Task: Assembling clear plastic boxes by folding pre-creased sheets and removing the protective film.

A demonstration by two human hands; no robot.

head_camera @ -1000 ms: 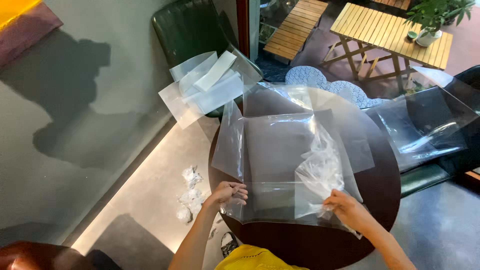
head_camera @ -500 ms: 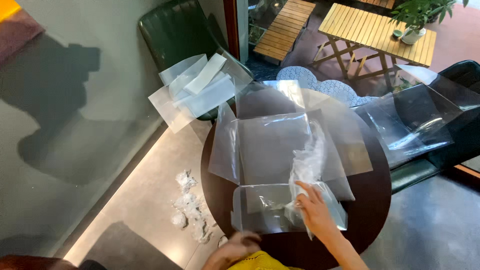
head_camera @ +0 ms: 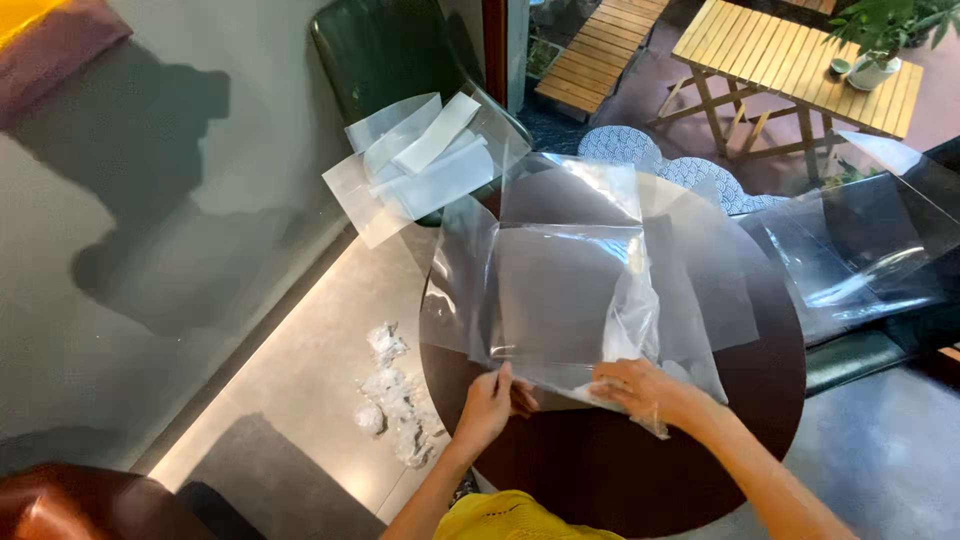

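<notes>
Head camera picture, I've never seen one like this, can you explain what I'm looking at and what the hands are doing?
The camera sits on a person's head and looks down, so the two bare arms reaching in from below are their own. There is no machine. The left hand and right hand both pinch the near edge of a clear plastic sheet lying on a round dark table. More clear sheets are spread under and beside it. Other sheets with white strips rest on a dark green chair. Crumpled plastic scraps lie on the floor to the left.
</notes>
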